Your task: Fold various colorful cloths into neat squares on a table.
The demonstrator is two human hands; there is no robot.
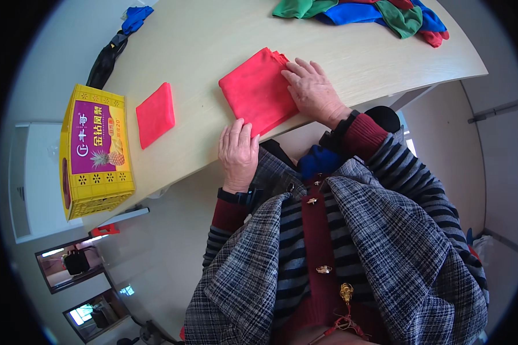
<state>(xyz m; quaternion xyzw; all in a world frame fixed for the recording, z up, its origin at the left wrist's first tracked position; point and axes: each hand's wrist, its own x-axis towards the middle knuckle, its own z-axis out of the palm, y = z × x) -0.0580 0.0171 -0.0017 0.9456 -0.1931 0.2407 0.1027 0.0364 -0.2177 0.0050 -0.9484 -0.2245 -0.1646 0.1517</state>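
Observation:
A red cloth [258, 91] lies folded into a rough square near the table's front edge, with several layers showing at its far right corner. My right hand [316, 91] rests on its right side, fingers stretched out and slightly apart. At the near left corner, my left hand [239, 150] lays its fingertips on the cloth, the fingers extended side by side. Neither hand grips the fabric. To the left, apart from both hands, lies a smaller folded red cloth [156, 115].
A yellow and purple box [98, 150] with a pineapple picture stands at the table's left end. Behind it is a long black object [106, 62] with a blue cloth [136, 19] at its far end. Loose green, blue and red cloths [354, 14] are heaped at the far right.

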